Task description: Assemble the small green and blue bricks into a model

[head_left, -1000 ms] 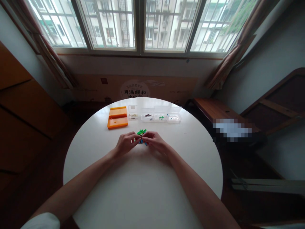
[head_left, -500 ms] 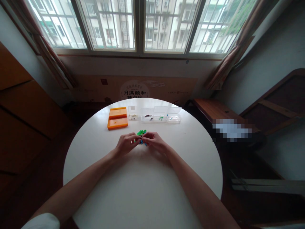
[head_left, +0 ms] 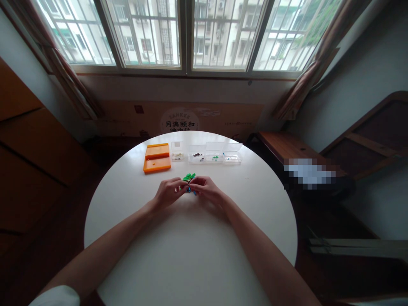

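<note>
Near the middle of the table, a small model of green and blue plastic building bricks sits between my two hands. My left hand grips its left side, with thumb and index finger pressed together. From the right, my right hand pinches the same model, its fingertips meeting the left ones. Green parts stick up above the fingers, and blue parts show below them. Whether a tiny loose piece is between the fingertips is hidden.
The round white table carries an orange two-part tray at the back left, holding a few bits. Beside it stand clear plastic boxes with raised lids and small pieces inside. A wooden bench stands right of the table.
</note>
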A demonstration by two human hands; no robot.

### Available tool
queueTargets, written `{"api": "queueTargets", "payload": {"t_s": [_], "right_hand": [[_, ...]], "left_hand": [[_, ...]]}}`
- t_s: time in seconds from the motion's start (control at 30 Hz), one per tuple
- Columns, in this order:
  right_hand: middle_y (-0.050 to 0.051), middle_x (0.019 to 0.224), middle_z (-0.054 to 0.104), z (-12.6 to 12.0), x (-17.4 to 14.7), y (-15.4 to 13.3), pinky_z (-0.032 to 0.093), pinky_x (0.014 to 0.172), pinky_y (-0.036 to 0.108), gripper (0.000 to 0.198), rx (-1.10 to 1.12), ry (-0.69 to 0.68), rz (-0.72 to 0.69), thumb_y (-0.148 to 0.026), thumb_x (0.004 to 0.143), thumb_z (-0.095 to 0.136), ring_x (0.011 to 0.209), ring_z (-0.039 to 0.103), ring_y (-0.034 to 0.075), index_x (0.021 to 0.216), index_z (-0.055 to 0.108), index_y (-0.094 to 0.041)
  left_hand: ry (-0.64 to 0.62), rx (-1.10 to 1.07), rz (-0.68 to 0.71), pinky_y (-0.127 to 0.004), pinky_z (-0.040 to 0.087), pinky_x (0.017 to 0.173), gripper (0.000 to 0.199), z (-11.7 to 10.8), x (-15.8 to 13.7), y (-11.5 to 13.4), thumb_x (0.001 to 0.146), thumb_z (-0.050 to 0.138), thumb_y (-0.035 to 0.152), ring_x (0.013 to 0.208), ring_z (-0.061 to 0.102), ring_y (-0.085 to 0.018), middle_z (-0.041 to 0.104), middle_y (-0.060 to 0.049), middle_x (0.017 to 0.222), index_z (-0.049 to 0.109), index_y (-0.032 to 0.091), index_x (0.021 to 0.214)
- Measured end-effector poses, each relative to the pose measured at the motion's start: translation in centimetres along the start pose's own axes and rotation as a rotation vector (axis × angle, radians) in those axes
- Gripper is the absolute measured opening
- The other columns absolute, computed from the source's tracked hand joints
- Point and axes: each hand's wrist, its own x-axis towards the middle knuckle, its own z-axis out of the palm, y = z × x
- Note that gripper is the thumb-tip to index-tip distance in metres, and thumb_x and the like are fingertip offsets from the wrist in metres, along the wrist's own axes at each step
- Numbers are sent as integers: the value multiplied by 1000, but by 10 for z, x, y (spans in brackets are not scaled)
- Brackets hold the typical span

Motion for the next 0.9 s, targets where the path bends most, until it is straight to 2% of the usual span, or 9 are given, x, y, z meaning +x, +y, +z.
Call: {"api": "queueTargets", "payload": {"t_s": [0.9], "right_hand": [[1,65,60,-1,0,2,33,50,23,36,4,-5,-2,-43,61,75,53,46,8,78,67,-13]], "left_hand": [[6,-2,-6,-17,43,53,17,3,-1,-2,84,57,29,54,54,-7,64,-2,71,70,19,87]]}}
